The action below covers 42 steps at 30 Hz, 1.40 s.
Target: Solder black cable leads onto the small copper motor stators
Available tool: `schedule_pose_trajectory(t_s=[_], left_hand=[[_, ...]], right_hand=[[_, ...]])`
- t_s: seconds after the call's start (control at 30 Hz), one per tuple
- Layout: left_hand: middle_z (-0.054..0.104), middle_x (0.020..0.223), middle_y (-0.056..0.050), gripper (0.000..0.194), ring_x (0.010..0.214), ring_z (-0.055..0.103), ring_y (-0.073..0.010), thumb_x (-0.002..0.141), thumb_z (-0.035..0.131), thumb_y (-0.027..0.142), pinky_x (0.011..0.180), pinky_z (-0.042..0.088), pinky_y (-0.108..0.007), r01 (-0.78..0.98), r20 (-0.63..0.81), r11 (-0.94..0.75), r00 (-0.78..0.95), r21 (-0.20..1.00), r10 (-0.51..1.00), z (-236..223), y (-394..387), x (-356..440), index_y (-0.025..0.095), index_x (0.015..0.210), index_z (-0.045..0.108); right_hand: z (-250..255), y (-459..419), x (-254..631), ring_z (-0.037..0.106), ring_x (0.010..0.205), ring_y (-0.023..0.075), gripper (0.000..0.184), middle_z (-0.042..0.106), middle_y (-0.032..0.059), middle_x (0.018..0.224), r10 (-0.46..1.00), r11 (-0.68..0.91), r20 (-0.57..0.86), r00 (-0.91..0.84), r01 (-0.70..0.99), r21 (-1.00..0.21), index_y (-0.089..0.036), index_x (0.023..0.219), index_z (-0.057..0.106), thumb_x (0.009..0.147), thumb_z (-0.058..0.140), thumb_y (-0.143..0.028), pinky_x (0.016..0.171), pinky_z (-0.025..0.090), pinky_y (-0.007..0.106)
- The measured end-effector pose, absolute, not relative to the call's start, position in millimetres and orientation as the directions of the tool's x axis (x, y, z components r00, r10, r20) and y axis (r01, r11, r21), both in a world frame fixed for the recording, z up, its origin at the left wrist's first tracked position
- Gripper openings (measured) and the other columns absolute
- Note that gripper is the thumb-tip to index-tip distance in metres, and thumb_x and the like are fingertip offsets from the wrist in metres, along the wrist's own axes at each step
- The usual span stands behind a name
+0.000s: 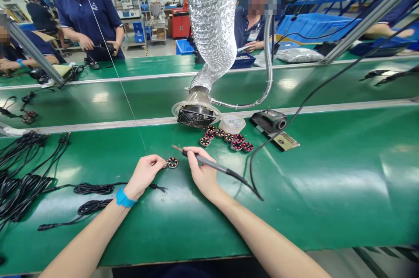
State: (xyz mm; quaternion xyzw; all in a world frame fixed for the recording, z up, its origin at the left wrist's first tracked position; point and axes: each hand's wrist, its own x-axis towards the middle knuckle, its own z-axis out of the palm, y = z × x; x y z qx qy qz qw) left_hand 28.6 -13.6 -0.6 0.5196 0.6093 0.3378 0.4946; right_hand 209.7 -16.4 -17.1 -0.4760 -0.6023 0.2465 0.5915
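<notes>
My left hand [145, 175] pinches a small round coil part [172, 163] against the green table [327, 182]. A blue band [123, 198] circles that wrist. My right hand [203, 172] grips a soldering iron [209, 163] like a pen, its tip pointing left, just above the coil part. The iron's black cord [294, 114] runs off to the right. Several more round coil parts [229, 138] lie in a cluster farther back.
A silver fume duct with a fan mouth [196, 114] hangs over the table. Beside it are a white dish [232, 123] and an iron stand [273, 125]. Black cable bundles [26, 182] lie at the left. Other people work at the far benches.
</notes>
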Motion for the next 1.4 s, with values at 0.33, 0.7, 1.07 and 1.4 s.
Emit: schedule_pose_trajectory(t_s=[0.33,0.7,1.07,1.4], left_hand=[[0.065,0.069,-0.002,0.021,0.055,0.045,-0.0107,0.07,0.061,0.035,0.053,0.029,-0.024,0.3,-0.261,0.244,0.017,0.922,0.965,6.1,-15.5,32.2,0.014,0.07,0.067],[0.068,0.074,-0.004,0.022,0.058,0.048,-0.0116,0.073,0.061,0.035,0.055,0.032,-0.024,0.31,-0.24,0.221,0.024,0.925,0.971,3.6,-16.0,30.4,0.014,0.072,0.068],[0.067,0.072,-0.003,0.022,0.057,0.046,-0.0108,0.072,0.061,0.034,0.055,0.032,-0.024,0.303,-0.242,0.225,0.02,0.926,0.97,3.4,-15.4,31.9,0.014,0.072,0.068],[0.069,0.073,-0.004,0.021,0.057,0.047,-0.0111,0.073,0.062,0.034,0.055,0.033,-0.025,0.293,-0.233,0.217,0.022,0.931,0.972,4.5,-14.9,32.1,0.014,0.072,0.069]], right_hand=[[-16.1,-26.8,214.6,0.067,0.06,0.0178,0.024,0.072,0.0012,0.068,0.834,0.513,0.55,0.037,0.312,-0.8,-0.023,0.074,0.067,0.09,0.049,-0.028,0.063,0.055,0.031],[-15.6,-25.1,211.6,0.068,0.062,0.0166,0.022,0.073,0.0013,0.071,0.845,0.512,0.535,0.009,0.277,-0.813,-0.021,0.076,0.068,0.09,0.051,-0.026,0.063,0.055,0.027],[-16.2,-23.6,213.1,0.066,0.062,0.0167,0.023,0.072,0.0018,0.07,0.862,0.463,0.494,0.117,0.217,-0.859,-0.02,0.076,0.068,0.089,0.051,-0.026,0.061,0.053,0.028],[-18.5,-23.2,211.7,0.066,0.063,0.0166,0.021,0.072,0.0015,0.071,0.86,0.473,0.497,0.115,0.188,-0.861,-0.02,0.077,0.069,0.089,0.052,-0.025,0.061,0.052,0.028]])
